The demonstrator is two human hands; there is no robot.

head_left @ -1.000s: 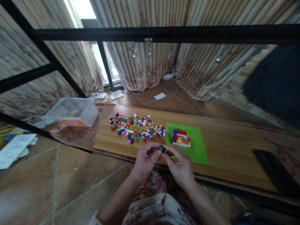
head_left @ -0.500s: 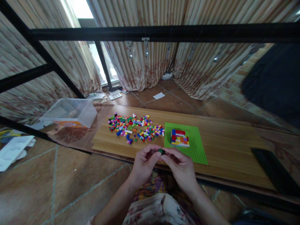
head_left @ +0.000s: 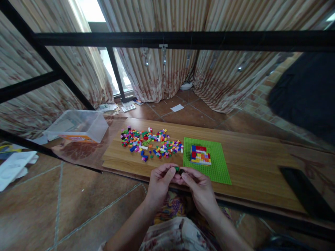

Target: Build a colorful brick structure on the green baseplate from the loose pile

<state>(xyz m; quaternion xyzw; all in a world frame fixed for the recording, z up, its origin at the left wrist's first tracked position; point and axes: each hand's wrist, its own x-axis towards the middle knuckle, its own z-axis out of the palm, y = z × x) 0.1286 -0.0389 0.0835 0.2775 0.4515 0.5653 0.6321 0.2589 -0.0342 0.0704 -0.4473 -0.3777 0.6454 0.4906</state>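
Currently pinching a small green brick (head_left: 177, 169) between thumb and fingers of the left hand (head_left: 160, 183), and a small black piece (head_left: 181, 171) in the same way with the right hand (head_left: 200, 184). Keeping both hands close together over the near edge of a wooden board (head_left: 259, 164), at the near left corner of a green baseplate (head_left: 221, 167). Cannot tell whether touching or slightly apart, green brick against black piece.

On the baseplate, left of its middle, can see 1 low build (head_left: 200, 155) of red, blue, yellow, orange and white bricks. To the left of the baseplate, can see many loose bricks (head_left: 170, 148) of mixed colours, spread over the left part of the board. Farther left, past the board's end, can make out 1 clear plastic box (head_left: 98, 127) with an orange label; at the right end, 1 flat dark object (head_left: 305, 190), too indistinct to name. On the far side, can see striped curtains (head_left: 167, 76) behind a black rail (head_left: 209, 40), and 1 white sheet (head_left: 177, 107) on the tiled floor (head_left: 86, 209).
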